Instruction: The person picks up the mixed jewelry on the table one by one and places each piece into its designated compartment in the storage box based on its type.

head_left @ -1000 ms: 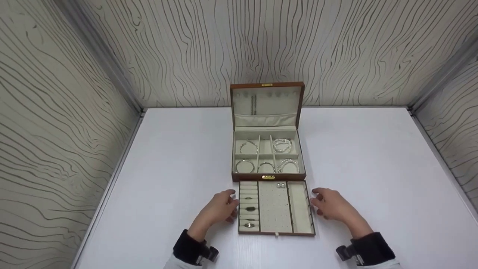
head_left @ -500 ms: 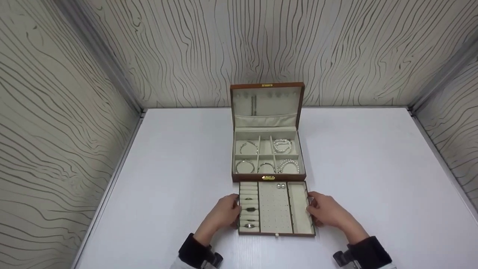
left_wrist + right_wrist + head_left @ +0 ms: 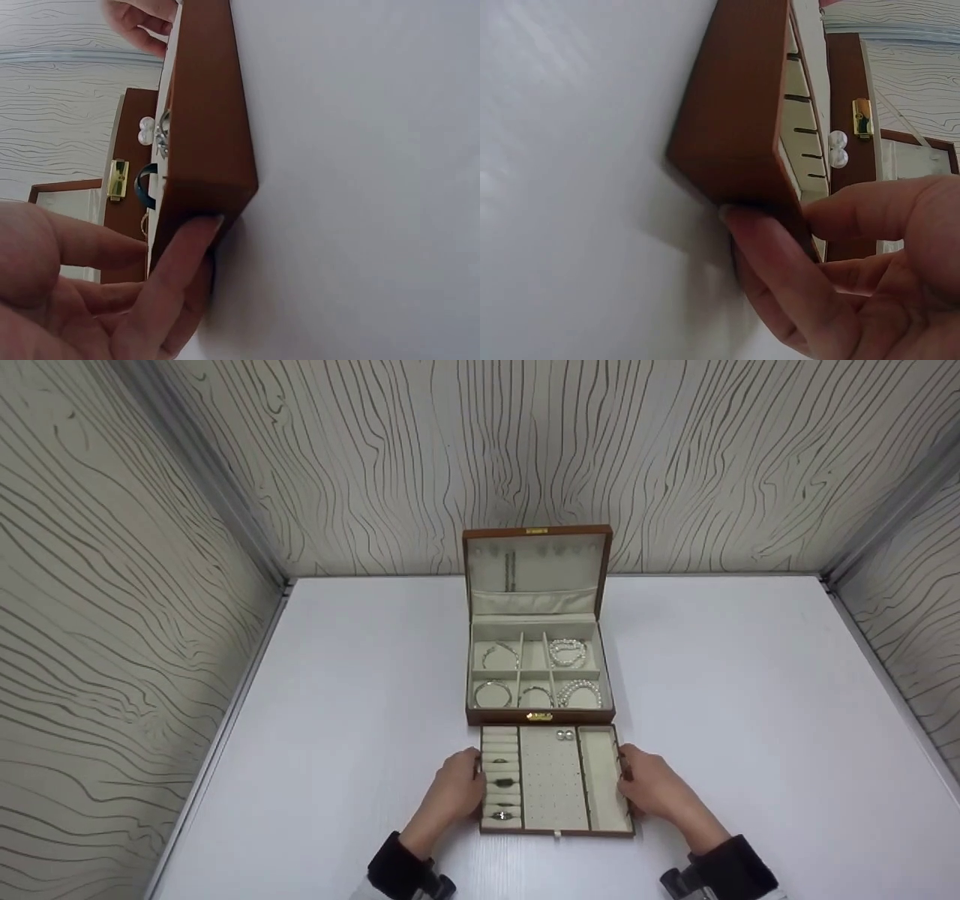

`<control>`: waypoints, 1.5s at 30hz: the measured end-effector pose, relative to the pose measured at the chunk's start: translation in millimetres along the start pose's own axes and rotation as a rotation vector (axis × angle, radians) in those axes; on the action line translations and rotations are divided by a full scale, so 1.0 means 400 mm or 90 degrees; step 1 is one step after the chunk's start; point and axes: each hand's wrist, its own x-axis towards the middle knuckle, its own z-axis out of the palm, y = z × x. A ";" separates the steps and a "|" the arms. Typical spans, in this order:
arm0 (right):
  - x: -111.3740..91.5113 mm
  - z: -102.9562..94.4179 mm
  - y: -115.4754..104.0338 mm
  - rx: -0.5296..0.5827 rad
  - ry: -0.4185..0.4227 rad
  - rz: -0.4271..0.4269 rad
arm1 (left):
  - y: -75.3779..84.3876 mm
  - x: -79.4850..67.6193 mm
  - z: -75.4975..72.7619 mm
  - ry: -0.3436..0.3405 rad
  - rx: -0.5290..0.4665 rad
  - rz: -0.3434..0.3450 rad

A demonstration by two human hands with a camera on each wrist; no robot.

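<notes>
A brown jewelry tray (image 3: pixel 551 787) with a cream lining lies in front of the open jewelry box (image 3: pixel 487 717). My left hand (image 3: pixel 456 786) grips its left side and my right hand (image 3: pixel 654 784) its right side. In the left wrist view, the left fingers (image 3: pixel 169 281) curl at the tray's lower edge; the right wrist view has the right fingers (image 3: pixel 780 259) in a like hold. Several rings, among them a dark ring (image 3: pixel 504 783), sit in the left rolls. A pair of pearl earrings (image 3: pixel 565 734) is at the back of the dotted middle panel; the right compartment holds nothing visible.
The box lid (image 3: pixel 536 566) stands raised, a chain hanging inside. Bracelets (image 3: pixel 492 694) and pearl strands (image 3: pixel 568 652) lie in the box's compartments. The white table (image 3: pixel 360 675) spreads to both sides, with patterned walls (image 3: pixel 420 465) behind and beside it.
Both hands have come inward from beside the tray and taken hold of its sides. The tray has shifted very slightly toward me; the box has stayed put.
</notes>
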 end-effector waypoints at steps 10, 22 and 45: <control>-0.017 0.002 0.001 0.047 -0.007 0.028 | 0.011 -0.029 0.000 0.004 -0.001 -0.001; -0.047 -0.020 -0.015 0.132 -0.019 0.056 | 0.021 -0.044 -0.039 -0.018 -0.083 0.026; -0.002 -0.168 -0.091 0.150 -0.003 -0.023 | 0.087 0.005 -0.155 0.023 -0.266 0.062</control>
